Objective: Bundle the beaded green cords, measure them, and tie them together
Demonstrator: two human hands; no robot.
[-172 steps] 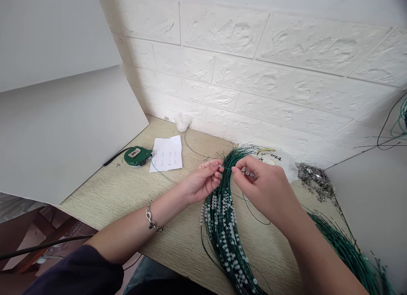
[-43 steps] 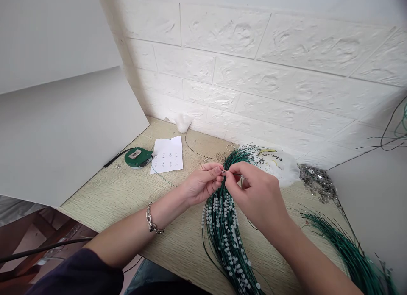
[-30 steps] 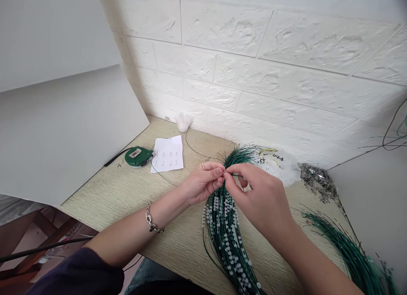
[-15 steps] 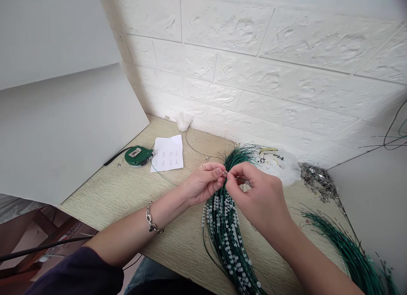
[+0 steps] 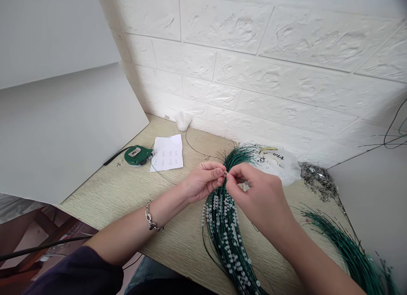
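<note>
With left hand (image 5: 205, 182) and right hand (image 5: 259, 193) I pinched a wire (image 5: 225, 173) over the bundle's (image 5: 227, 227) twelve-o'clock end, where a slackened grip could have let it drop and tangle.
</note>
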